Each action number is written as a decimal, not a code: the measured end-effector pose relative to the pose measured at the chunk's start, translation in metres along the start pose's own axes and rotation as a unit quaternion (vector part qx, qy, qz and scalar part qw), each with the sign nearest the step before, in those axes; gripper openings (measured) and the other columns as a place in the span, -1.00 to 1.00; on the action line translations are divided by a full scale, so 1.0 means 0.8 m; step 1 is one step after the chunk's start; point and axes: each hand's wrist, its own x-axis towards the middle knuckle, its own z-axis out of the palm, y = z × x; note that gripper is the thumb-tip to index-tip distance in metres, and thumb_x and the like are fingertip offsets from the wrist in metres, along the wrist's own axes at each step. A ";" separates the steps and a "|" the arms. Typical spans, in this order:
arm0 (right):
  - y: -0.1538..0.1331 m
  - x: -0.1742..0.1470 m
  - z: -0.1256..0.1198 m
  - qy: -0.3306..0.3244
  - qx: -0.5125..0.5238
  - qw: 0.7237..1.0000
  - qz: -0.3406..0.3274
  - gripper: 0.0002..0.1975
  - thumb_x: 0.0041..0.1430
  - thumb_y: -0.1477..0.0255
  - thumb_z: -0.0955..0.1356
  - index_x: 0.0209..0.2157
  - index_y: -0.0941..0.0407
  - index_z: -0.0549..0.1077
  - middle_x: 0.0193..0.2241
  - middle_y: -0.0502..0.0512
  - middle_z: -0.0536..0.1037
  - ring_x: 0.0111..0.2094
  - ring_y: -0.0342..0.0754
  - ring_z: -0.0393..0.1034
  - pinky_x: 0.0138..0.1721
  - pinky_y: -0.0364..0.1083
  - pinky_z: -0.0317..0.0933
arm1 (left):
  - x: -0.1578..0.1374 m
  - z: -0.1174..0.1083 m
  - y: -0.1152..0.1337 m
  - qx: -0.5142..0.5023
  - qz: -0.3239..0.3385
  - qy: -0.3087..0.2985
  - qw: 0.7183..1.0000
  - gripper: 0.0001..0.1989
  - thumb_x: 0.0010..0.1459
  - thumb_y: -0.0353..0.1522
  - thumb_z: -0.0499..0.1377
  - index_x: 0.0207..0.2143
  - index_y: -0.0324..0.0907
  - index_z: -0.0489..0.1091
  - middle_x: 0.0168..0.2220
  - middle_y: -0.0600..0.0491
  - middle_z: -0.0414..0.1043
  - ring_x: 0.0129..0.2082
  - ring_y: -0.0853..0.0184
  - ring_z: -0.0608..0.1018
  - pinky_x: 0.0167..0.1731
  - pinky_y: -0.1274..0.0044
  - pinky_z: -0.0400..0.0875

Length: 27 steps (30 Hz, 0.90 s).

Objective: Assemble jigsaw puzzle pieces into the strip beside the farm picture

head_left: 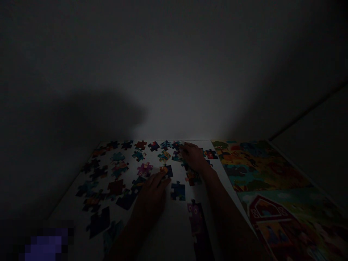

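The light is very dim. My left hand (pixel 153 190) lies low over the white table with its fingers stretched out. Its fingertips touch a dark puzzle piece with an orange patch (pixel 169 169). Farther up, my right hand (pixel 193 156) is closed, fingers bent down at a puzzle piece (pixel 177 156) in a small cluster; the fingers partly hide it. Below that wrist lies a joined group of pieces (pixel 193 178). A blue piece (pixel 178 191) rests between my two forearms. Left of my left fingertips is a purple piece with round eyes (pixel 145 169).
Several loose pieces (pixel 115 188) spread over the left side of the white table (pixel 168 232). A joined purple strip (pixel 195 217) lies near the front. At right are two colourful pictures, one with animals (pixel 244 163) and one with a red barn (pixel 268 217). A wall (pixel 174 90) stands behind.
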 end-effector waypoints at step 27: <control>-0.047 -0.004 -0.001 -0.086 0.095 0.981 -0.145 -0.66 0.27 0.54 0.25 -0.01 0.03 0.53 0.15 0.08 0.44 0.20 0.00 0.29 0.21 0.04 0.13 | 0.009 -0.016 0.015 -0.027 -0.006 0.007 1.000 -0.71 0.22 -0.52 0.04 -0.06 -0.17 0.43 -0.05 -0.07 0.50 -0.06 0.20 0.51 -0.06 0.33 0.49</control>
